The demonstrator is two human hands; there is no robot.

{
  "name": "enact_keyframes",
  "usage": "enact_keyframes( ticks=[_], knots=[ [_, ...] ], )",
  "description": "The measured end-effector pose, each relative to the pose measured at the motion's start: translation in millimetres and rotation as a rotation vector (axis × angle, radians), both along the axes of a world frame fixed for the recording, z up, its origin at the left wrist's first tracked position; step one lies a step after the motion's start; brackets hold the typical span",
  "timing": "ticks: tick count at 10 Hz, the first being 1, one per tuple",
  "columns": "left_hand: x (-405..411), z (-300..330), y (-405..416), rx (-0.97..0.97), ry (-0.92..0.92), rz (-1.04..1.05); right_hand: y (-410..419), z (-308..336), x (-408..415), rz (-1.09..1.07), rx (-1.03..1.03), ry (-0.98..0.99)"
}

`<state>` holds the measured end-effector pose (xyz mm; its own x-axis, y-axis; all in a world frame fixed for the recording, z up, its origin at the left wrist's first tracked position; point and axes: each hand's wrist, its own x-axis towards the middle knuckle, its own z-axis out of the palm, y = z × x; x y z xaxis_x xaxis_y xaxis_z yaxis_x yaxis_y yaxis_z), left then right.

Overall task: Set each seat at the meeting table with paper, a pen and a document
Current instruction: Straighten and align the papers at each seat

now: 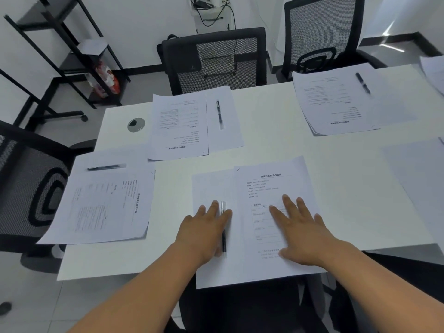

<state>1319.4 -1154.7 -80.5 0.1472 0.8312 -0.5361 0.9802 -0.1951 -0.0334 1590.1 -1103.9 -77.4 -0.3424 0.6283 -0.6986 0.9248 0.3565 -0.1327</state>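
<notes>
Printed document (271,212) (heading line on top) beside blank paper (209,188), right hand (300,234) flat on it, left hand (204,231) flat, fingers straight, over black pen (224,241), white table (276,145).

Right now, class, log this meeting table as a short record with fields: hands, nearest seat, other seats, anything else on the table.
left hand: left hand flat on the blank paper, fingers touching the pen
right hand: right hand flat on the printed document
nearest seat: paper, pen and document all present
other seats: three more sets with pens, left, far middle, far right
also on table: round grommet
</notes>
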Motion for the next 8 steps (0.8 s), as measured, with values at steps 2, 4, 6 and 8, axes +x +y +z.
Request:
enact_keyframes(
  ticks=[2, 4, 6, 8],
  knots=[
    [-0.5, -0.3, -0.1, 0.000, -0.010, 0.010, 0.8, 0.3, -2.1, 0.009, -0.012, 0.004],
    [0.3, 1.8, 0.4, -0.001, -0.018, 0.016, 1.3, -1.1, -1.2, 0.011, -0.015, 0.008],
    [0.6, 3.0, 1.0, -0.011, -0.036, 0.035, 0.7, -0.1, -1.7, 0.020, -0.019, -0.002],
    [1.5, 5.1, 0.8, -0.011, -0.046, 0.048, 1.8, -0.4, -2.0, 0.025, -0.009, -0.007]
  ],
)
